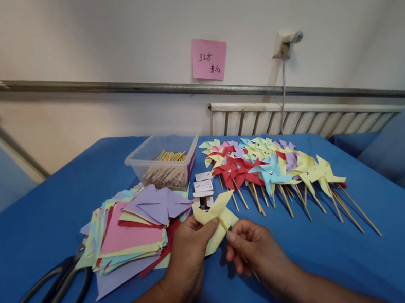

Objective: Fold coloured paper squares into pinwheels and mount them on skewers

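My left hand (189,250) pinches the folded blades of a yellow paper pinwheel (214,213) just above the blue table. My right hand (255,252) is closed round the pinwheel's thin wooden stick (253,272), which runs down under the fingers. Both hands sit close together at the table's near middle. To their left lies a stack of coloured paper squares (127,238) with a folded purple sheet (157,204) on top.
A row of finished pinwheels (272,168) on sticks lies at the right. A clear plastic box (163,161) of wooden sticks stands behind the paper. Large black scissors (43,302) lie at the left. Small white packets (203,188) sit behind the hands. A pink note (208,59) hangs on the wall.
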The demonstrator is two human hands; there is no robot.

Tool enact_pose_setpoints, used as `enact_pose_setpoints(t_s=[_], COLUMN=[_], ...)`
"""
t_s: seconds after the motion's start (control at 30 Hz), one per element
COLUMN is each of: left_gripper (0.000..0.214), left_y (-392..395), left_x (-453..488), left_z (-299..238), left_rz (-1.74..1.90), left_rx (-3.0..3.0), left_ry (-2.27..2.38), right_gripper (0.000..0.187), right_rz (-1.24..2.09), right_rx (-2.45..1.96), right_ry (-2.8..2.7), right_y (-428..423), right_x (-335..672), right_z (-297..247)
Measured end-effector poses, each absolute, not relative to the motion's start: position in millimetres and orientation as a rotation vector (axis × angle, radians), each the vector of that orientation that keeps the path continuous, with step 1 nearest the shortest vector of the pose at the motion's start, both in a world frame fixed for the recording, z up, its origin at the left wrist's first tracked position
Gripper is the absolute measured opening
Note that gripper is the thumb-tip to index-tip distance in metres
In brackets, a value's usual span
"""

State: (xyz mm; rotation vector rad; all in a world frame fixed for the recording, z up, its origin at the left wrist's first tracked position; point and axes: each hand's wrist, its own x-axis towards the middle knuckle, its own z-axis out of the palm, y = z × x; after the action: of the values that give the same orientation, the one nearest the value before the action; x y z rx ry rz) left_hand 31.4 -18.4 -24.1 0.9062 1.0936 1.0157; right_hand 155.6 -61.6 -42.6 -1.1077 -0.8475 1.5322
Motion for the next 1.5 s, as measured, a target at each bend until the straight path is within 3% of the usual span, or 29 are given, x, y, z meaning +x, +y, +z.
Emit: enact_pose_setpoints(t_s=[1.5], left_gripper=[0.035], left_y=[-20], left_x=[36], left_z=[-12], left_rz=[1.106], left_rx=[1.017], left_ry=[1.154], right_gripper=[0.049], right_rz=[1.564], right_rx=[-1.224], right_ry=[-0.823], right_y=[-55], right_x=[153], right_z=[-39])
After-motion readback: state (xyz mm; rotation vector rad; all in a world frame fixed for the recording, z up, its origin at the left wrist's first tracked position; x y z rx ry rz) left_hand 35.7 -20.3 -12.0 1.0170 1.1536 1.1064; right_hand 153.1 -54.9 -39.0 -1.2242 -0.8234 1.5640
